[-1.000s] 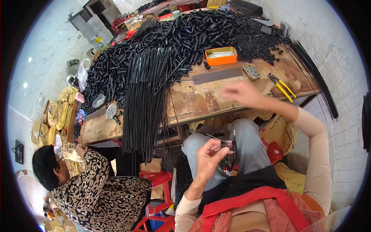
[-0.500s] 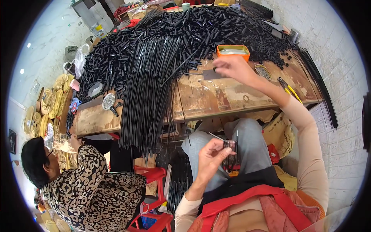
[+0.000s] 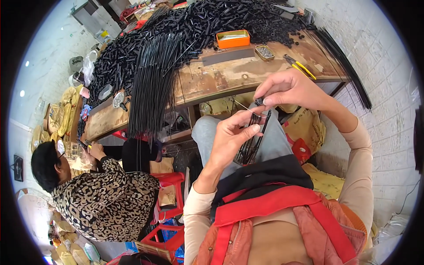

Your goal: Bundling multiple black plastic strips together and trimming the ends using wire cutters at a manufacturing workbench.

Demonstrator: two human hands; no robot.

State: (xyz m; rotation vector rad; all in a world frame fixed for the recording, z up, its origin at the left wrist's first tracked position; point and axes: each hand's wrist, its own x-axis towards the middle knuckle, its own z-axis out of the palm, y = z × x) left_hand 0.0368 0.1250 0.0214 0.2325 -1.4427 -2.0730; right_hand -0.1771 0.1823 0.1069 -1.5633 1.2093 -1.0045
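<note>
Left of the table (image 3: 229,77), a seated person in a spotted top (image 3: 106,198) bent over work beside its left end. A long bundle of thin black rods (image 3: 152,84) hung over the table's front edge, with a heap of short black tubes (image 3: 212,22) spread across the back of the table. Just below the table's front edge, the left hand (image 3: 232,134) was curled, its fingers pinching a small bunch of thin black wires (image 3: 251,141) that drooped onto the lap. One wire stuck up from it toward the right hand (image 3: 289,90), which was pressed together at the fingertips, pinching a small black cap (image 3: 259,101) right at the wire's tip. On the table behind the hands sat an orange box (image 3: 232,38), a small tin of bits (image 3: 265,52) and yellow-handled pliers (image 3: 302,67). More black rods (image 3: 346,66) lay off the table's right end.
</note>
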